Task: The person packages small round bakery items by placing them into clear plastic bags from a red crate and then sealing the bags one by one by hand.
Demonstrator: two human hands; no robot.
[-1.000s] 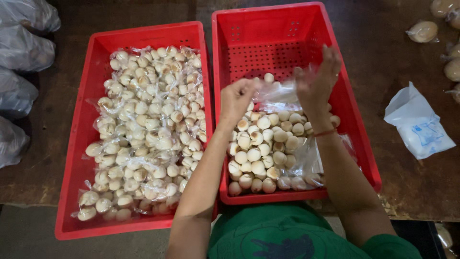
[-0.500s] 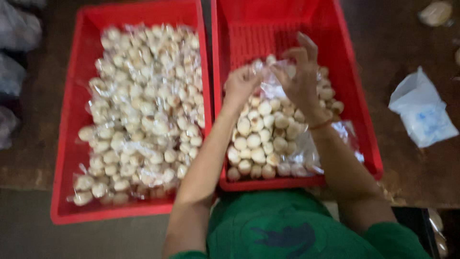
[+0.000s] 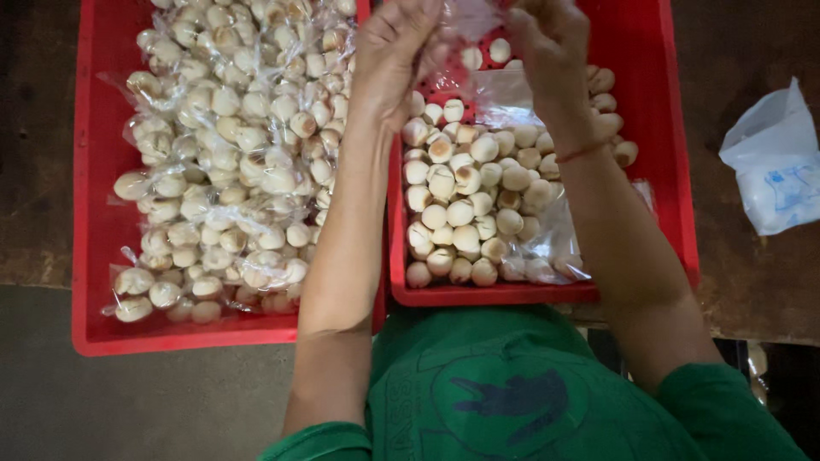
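My left hand (image 3: pixel 395 44) and my right hand (image 3: pixel 551 41) are raised together over the right red crate (image 3: pixel 666 128), both pinching a clear plastic bag (image 3: pixel 468 26) between them at the top edge of the view. Below the hands lie several loose round pale biscuits (image 3: pixel 465 201) in that crate, partly on a flat clear bag (image 3: pixel 547 248). A thin red band circles my right wrist.
The left red crate (image 3: pixel 98 213) is heaped with clear bags of the same biscuits (image 3: pixel 226 145). A white plastic bag (image 3: pixel 773 162) lies on the dark table at the right. Grey floor shows at lower left, and my green shirt fills the bottom.
The camera has tilted down and closer. Both hands have risen higher in the view, still together on the clear bag over the right crate.
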